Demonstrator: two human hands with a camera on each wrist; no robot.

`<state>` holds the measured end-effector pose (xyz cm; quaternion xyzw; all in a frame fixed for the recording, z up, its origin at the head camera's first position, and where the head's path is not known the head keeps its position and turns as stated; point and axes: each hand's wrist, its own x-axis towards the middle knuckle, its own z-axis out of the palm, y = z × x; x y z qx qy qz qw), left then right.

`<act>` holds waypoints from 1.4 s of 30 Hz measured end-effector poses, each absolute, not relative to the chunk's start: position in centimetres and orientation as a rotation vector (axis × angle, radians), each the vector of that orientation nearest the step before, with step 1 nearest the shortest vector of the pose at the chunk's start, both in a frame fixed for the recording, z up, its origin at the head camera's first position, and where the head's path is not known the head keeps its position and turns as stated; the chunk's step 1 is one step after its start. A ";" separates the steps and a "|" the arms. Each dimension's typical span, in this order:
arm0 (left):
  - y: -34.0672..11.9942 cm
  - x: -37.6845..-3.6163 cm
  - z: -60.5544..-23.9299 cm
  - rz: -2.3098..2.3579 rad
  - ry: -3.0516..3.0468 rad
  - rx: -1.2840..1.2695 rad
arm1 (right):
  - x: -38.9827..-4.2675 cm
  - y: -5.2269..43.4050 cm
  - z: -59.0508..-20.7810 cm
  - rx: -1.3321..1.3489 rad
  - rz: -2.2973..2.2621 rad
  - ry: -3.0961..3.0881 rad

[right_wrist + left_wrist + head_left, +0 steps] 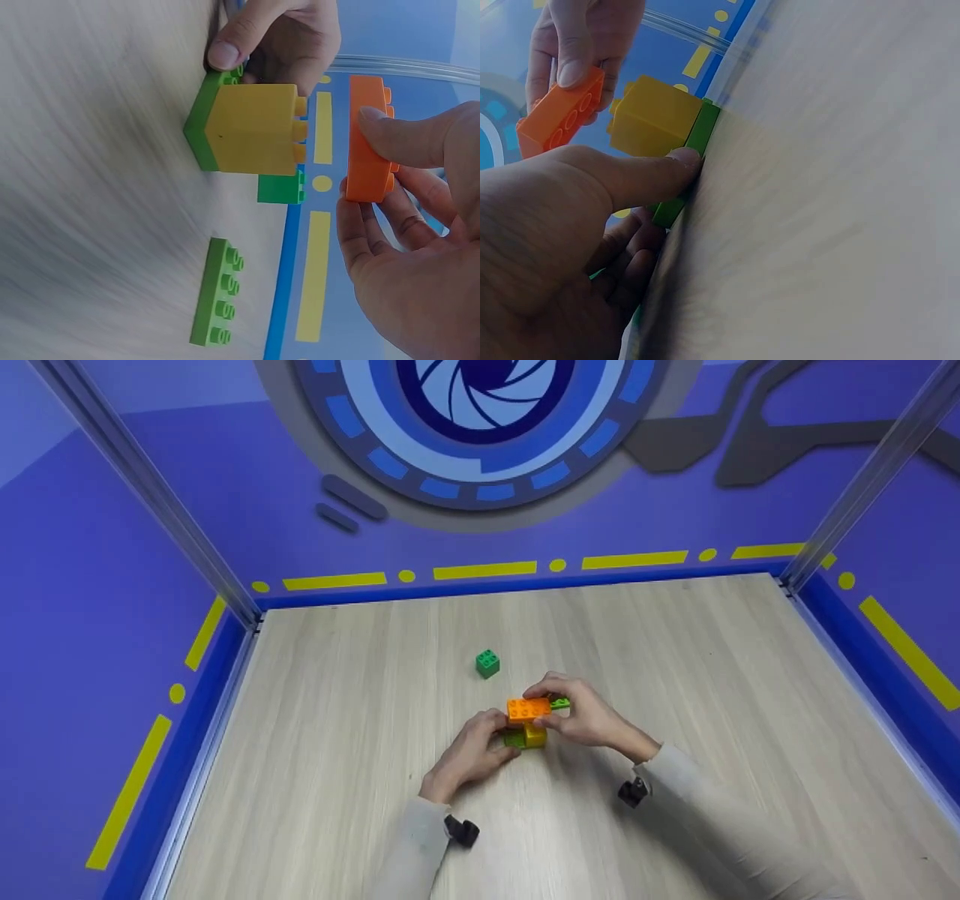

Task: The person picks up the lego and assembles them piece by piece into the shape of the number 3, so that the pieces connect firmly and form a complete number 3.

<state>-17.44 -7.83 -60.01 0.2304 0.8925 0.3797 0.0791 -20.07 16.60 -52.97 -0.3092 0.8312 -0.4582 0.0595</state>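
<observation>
My left hand (469, 748) pinches the end of a light green building plate (700, 135) lying on the table, thumb on one side and fingers on the other. A yellow building brick (255, 129) stands on the plate's other end, studs up. My right hand (589, 714) grips an orange building brick (365, 142) between thumb and fingers. In the right wrist view a gap shows between the orange brick and the yellow brick's studs. From the head view, the orange brick overlaps part of the yellow one.
A second light green plate (211, 294) lies on the table, partly hidden behind my right hand in the head view. Farther back stands a small green brick (487, 664). Blue-purple panels (225, 510) enclose the wooden table (337, 720) at the back and sides.
</observation>
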 end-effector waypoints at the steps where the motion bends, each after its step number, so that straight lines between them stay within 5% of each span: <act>1: -7.8 -17.4 -60.0 1.134 2.672 0.691 | -20.0 16.6 -53.1 -0.937 -1.387 2.517; 42: -7.8 -17.4 -59.9 1.169 2.653 0.634 | -19.1 16.4 -55.2 -0.913 -1.346 2.528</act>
